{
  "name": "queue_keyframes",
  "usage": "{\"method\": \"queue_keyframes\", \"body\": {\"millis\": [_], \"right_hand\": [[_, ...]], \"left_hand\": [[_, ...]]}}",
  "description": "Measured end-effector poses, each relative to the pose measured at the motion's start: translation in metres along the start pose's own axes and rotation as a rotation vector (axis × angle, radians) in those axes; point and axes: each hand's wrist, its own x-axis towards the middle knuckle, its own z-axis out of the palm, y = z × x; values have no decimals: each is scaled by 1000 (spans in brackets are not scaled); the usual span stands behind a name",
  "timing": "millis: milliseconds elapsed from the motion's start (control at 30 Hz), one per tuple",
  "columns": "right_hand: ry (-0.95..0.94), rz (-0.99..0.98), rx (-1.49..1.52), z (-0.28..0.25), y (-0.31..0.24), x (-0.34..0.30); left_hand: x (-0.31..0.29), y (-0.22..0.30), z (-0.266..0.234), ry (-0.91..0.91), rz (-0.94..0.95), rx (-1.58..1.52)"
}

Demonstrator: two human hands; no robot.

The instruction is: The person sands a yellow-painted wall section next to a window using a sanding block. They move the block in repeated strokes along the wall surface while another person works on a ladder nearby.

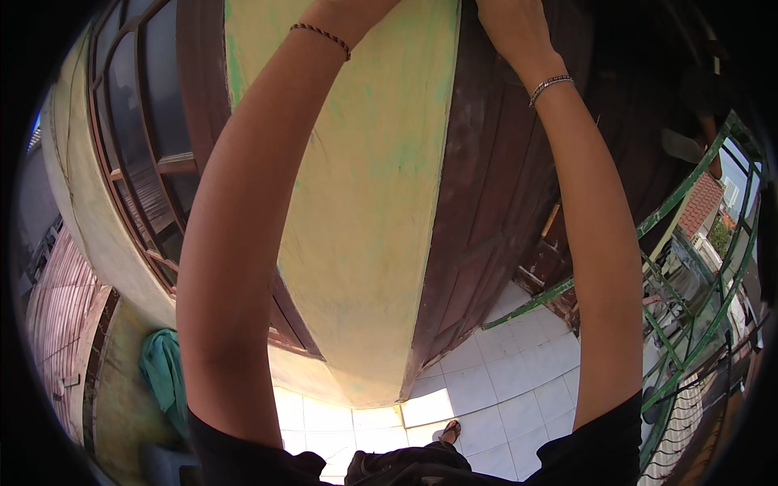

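Note:
Both my arms reach up along a corner of the building. My left hand (356,14) shows only its back and wrist at the top edge, in front of the yellow wall (369,202); its fingers lie outside the picture. Beside the dark brown wooden door (494,186), my right hand (512,31) is also cut off by the top edge, its fingers out of sight. Whether either hand holds anything cannot be seen. A braided cord bracelet (322,34) circles the left wrist and a beaded bracelet (550,87) the right.
To the left is a brown-framed window (166,121), with a teal cloth (164,373) hanging lower down. Green metal railing (689,186) runs along the right, with rooftops beyond. White floor tiles (486,389) lie below, where a sandalled foot (450,431) shows.

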Motion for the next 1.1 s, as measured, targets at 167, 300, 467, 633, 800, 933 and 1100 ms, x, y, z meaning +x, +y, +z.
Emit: {"method": "queue_keyframes", "body": {"millis": [167,300,467,633,800,933,1100], "right_hand": [[-96,80,42,-13,-48,-69],[-209,73,81,-49,-130,-157],[-397,161,299,-85,-236,-250],[-368,206,436,-89,-267,-287],[-215,171,301,-46,-183,-188],[-114,168,187,-33,-132,-116],[-268,184,259,-60,-194,-187]], "left_hand": [[-80,52,1,58,47,-81],[-195,108,-32,23,34,-107],[-323,176,-68,-158,-90,-250],[-360,182,-68,-154,-35,-272],[-248,118,-41,33,-56,-191],[-182,76,-34,117,-77,-130],[-269,130,-60,-52,-146,-202]]}}
